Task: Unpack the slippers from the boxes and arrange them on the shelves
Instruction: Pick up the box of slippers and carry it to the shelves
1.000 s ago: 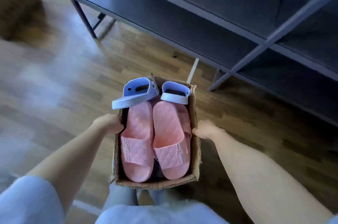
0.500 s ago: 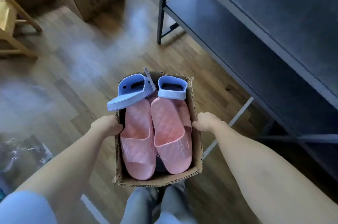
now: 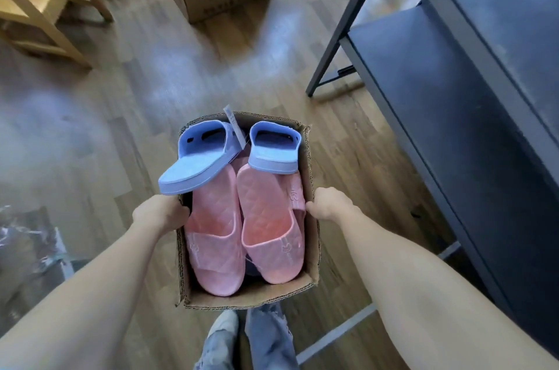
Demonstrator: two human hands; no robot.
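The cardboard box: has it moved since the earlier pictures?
Yes. The cardboard box has moved left along the shelf rack, toward its end leg.

Our left hand and right hand grip open cardboard box; inside, pink slippers, blue slippers atop.

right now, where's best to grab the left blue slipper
Probably its heel end, from the left: the left blue slipper lies tilted on the pink pair, heel jutting past the box wall, right by the left hand. That hand must release the box first.
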